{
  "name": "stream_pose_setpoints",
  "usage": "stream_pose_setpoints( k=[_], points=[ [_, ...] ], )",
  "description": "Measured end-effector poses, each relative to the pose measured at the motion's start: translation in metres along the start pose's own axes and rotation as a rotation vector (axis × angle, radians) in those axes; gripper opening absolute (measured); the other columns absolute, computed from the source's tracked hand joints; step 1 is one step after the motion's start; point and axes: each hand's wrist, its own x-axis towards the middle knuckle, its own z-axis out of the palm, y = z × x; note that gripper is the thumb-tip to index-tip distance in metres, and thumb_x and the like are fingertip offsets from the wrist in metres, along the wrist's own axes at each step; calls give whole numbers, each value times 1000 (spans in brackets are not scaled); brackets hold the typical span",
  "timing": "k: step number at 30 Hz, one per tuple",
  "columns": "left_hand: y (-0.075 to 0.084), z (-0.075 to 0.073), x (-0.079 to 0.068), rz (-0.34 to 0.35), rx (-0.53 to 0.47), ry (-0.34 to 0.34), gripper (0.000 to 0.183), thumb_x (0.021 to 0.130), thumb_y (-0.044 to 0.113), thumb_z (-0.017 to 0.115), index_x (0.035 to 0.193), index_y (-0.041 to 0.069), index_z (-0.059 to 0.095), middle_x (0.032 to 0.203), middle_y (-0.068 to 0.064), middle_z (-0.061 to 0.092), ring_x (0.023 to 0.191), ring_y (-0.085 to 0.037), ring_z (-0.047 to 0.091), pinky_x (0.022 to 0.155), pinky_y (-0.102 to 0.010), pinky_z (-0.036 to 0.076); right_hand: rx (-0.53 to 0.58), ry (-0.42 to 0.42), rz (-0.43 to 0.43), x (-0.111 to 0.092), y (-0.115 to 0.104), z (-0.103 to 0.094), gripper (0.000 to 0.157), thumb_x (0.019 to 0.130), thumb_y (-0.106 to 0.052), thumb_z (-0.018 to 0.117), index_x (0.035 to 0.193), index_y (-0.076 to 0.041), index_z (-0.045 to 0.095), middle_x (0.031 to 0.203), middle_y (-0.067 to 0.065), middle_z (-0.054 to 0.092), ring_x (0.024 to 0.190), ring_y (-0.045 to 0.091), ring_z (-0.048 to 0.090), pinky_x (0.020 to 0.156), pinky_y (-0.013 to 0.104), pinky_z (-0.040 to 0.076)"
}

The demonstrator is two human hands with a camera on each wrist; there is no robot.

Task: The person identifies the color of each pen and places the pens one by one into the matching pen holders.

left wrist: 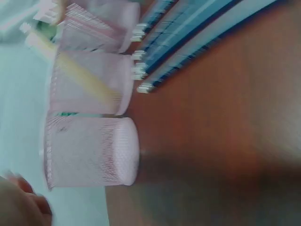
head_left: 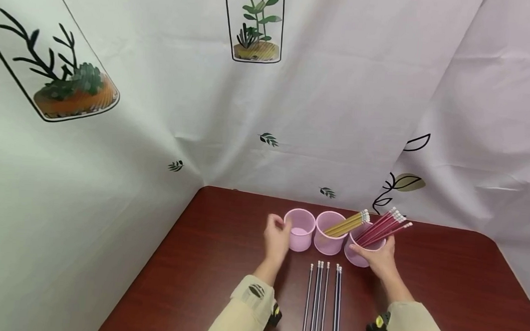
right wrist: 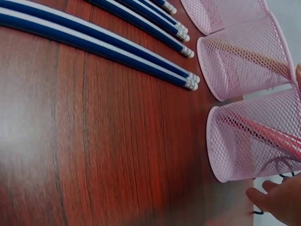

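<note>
Pencils (right wrist: pixel 94 43) with blue and white stripes are lying in a spaced row on the dark wooden table (head_left: pixel 235 219), their eraser ends pointing toward three pink mesh cups. The left hand (head_left: pixel 276 241) is hovering just beside the left cup (head_left: pixel 299 243), its fingers loosely bent and carrying nothing; whether a fingertip is touching the rim, I cannot tell. Yellow pencils (head_left: pixel 347 225) are leaning to the right in the middle cup (head_left: pixel 328 246). The right hand (head_left: pixel 379 259) is spanning the right cup (head_left: pixel 356 259), holding it with the thumb on one side and the fingers on the other, while red pencils (head_left: pixel 380 229) are slanting out over its rim. A white printed cloth (head_left: pixel 321 113) is hanging behind the table.
</note>
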Motion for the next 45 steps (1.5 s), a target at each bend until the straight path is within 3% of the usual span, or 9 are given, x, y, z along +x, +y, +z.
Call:
stream_pose_setpoints(
  k=[2, 4, 8, 10, 13, 22, 30, 38, 45],
  points=[
    [-3, -3, -10, 81, 133, -142, 17, 76, 20, 63, 67, 14, 51, 61, 6, 50, 54, -10, 45, 49, -26, 38, 25, -15, -1, 0, 0, 0, 108, 69, -15, 81, 142, 1, 2, 138, 30, 20, 127, 39, 25, 108, 50, 18],
    [-8, -5, -19, 132, 337, -315, 19, 74, 27, 63, 59, 20, 53, 55, 10, 50, 51, -9, 45, 47, -26, 37, 39, -27, 8, -1, -1, 0, 109, 70, -16, 80, 142, 1, 1, 138, 30, 19, 127, 39, 25, 108, 51, 18],
    [-15, -4, -32, 157, 576, -670, 26, 77, 35, 64, 56, 22, 56, 46, 12, 49, 44, -6, 48, 46, -25, 37, 52, -31, 36, -3, -2, 2, 109, 71, -18, 80, 142, 2, 0, 138, 31, 20, 127, 41, 25, 108, 51, 18],
    [-16, -3, -37, 141, 637, -790, 31, 77, 38, 66, 54, 20, 58, 41, 10, 49, 41, -7, 49, 44, -26, 36, 54, -39, 53, -3, -2, 3, 109, 72, -19, 78, 143, 2, -3, 140, 32, 18, 128, 42, 23, 108, 51, 16],
    [-16, -2, -42, 132, 710, -883, 36, 75, 42, 69, 50, 17, 60, 41, 7, 51, 42, -8, 50, 44, -27, 37, 71, -59, 68, -1, -2, 4, 108, 75, -17, 76, 143, -1, -6, 142, 32, 15, 132, 41, 18, 109, 49, 13],
    [-16, 1, -49, 100, 772, -902, 37, 69, 38, 74, 46, 14, 58, 41, 4, 52, 44, -10, 48, 46, -25, 38, 74, -87, 105, -1, -6, 5, 109, 77, -17, 75, 144, -4, -11, 146, 31, 7, 134, 41, 11, 110, 50, 9],
    [-15, 3, -51, 97, 779, -879, 35, 67, 33, 75, 45, 14, 56, 39, 4, 52, 42, -10, 48, 46, -25, 38, 100, -57, 56, -1, -1, 6, 112, 74, -30, 77, 144, -1, -5, 142, 34, 12, 131, 44, 14, 109, 53, 9],
    [-11, 1, -54, 123, 804, -824, 40, 66, 39, 76, 43, 15, 55, 37, 6, 49, 44, -11, 47, 46, -25, 38, 95, -71, 83, -3, -5, 4, 109, 76, -19, 76, 144, -2, -9, 143, 33, 12, 133, 42, 14, 110, 50, 10],
    [-9, -3, -47, 114, 740, -820, 37, 67, 34, 74, 41, 14, 56, 35, 6, 45, 38, -11, 47, 42, -25, 37, 113, -60, 63, -2, -4, 6, 112, 72, -25, 78, 143, 1, -5, 141, 34, 15, 131, 43, 16, 109, 52, 11]
  ],
)
